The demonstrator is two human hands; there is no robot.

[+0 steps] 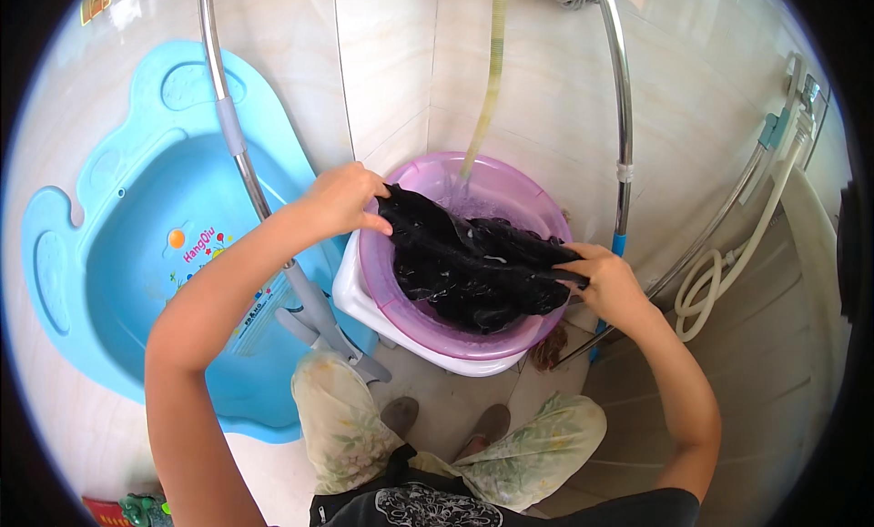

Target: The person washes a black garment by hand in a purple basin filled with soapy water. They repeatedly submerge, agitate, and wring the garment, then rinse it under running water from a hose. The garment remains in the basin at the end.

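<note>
A wet black cloth or garment (471,267) is stretched between my two hands over a translucent pink-purple plastic basin (403,322). My left hand (355,196) pinches its upper left end near the basin's left rim. At the right rim, my right hand (597,278) grips the other end between thumb and fingers. White suds show on the cloth. Behind it, water runs from a yellowish ribbed hose (493,69) into the basin and froths. The basin rests on a white stool or stand (355,291); its lower part is mostly hidden.
A light blue plastic baby bathtub (113,254) leans at the left, with a metal pole (222,90) in front of it. A mop's metal handle (623,117) stands at the right. Further right are a coiled pale hose (700,302) and a large pale tub (812,254). My knees flank the basin's near side.
</note>
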